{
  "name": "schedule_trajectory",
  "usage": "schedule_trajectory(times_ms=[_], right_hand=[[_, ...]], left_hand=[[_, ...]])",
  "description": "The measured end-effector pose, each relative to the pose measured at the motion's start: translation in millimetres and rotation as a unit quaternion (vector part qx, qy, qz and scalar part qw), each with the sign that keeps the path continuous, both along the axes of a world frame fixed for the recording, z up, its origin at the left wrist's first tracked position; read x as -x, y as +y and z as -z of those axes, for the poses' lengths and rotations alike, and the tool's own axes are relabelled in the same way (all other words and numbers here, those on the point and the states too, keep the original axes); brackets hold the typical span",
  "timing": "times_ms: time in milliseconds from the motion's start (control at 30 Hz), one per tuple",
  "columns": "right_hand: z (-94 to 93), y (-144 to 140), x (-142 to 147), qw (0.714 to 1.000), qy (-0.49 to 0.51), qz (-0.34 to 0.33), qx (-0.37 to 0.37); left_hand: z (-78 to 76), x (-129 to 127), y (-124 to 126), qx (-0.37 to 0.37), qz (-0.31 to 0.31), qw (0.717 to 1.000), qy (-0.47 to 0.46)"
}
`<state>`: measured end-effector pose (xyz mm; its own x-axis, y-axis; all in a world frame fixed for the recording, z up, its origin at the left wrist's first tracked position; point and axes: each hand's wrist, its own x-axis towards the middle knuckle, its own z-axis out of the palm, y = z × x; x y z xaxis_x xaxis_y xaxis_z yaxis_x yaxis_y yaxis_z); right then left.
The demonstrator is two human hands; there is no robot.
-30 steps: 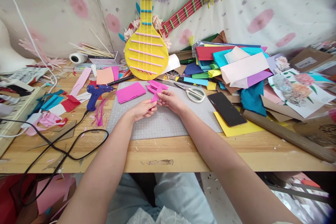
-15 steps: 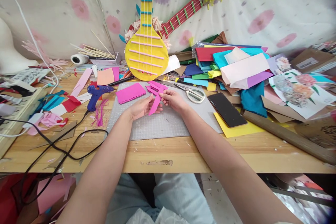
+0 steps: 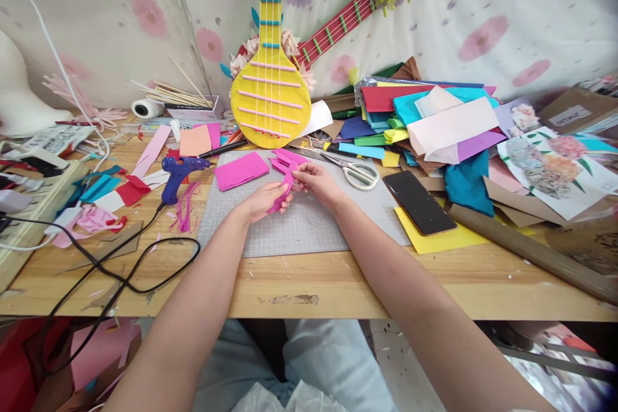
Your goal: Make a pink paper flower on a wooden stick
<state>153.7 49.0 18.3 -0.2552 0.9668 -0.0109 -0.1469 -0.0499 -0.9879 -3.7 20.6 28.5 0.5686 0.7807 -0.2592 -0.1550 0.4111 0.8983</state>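
Note:
Between my two hands is a magenta paper strip [image 3: 288, 181], held above the grey cutting mat [image 3: 270, 241]. My left hand [image 3: 266, 201] is closed on its lower part, thumb on top. The fingertips of my right hand [image 3: 313, 179] pinch the strip's upper part. More magenta strips [image 3: 286, 156] lie on the mat just behind my hands. A folded stack of magenta crepe paper [image 3: 241, 170] rests to the left of them. Scissors with pale handles [image 3: 360, 175] lie to the right of my right hand.
A purple glue gun [image 3: 178, 174] with a black cord [image 3: 125, 283] is on the left. On the right, a phone [image 3: 419, 203] lies on yellow paper [image 3: 434, 243], near piled coloured paper [image 3: 449, 125]. A yellow paper lute [image 3: 270, 103] stands at the back.
My left hand has shifted slightly right and closed its thumb over the strip's lower part. My right hand keeps its pinch, almost in place. The view has moved very slightly.

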Motion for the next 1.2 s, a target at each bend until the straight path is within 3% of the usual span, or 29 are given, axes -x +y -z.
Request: schedule_trajectory(times_ms=[200, 300, 400, 567, 633, 700, 867, 933, 1000, 1100, 1200], right_hand=[[0.6, 4, 3, 0.999, 0.019, 0.023, -0.023], [4.8, 11, -2, 0.988, -0.031, 0.128, -0.084], [11.5, 16, -11, 0.941, -0.201, 0.211, -0.170], [17.3, 15, -13, 0.838, -0.429, 0.171, -0.290], [16.8, 14, -10, 0.813, -0.467, 0.174, -0.302], [16.2, 14, -8, 0.805, -0.494, 0.174, -0.279], [18.2, 18, -10, 0.832, -0.473, 0.206, -0.202], [19.9, 20, -13, 0.867, -0.405, 0.234, -0.173], [20.9, 21, -15, 0.919, -0.293, 0.237, -0.119], [19.9, 21, -14, 0.978, -0.112, 0.174, -0.036], [17.0, 18, -8, 0.993, -0.041, 0.109, -0.022]], left_hand=[[0.4, -1, 0, 0.034, -0.026, 0.999, -0.030], [-0.3, 2, 5, 0.053, -0.077, 0.992, -0.083], [-0.9, 6, 11, 0.060, -0.167, 0.979, -0.103], [-0.3, 9, 17, 0.055, -0.251, 0.959, -0.117], [0.1, 9, 17, 0.054, -0.264, 0.954, -0.130], [0.1, 9, 17, 0.062, -0.275, 0.948, -0.148], [0.1, 11, 17, 0.082, -0.261, 0.944, -0.182], [0.7, 12, 17, 0.081, -0.266, 0.945, -0.171], [1.7, 12, 18, 0.079, -0.280, 0.944, -0.155], [3.1, 11, 20, 0.079, -0.299, 0.938, -0.156], [2.3, 9, 19, 0.077, -0.300, 0.933, -0.182]])
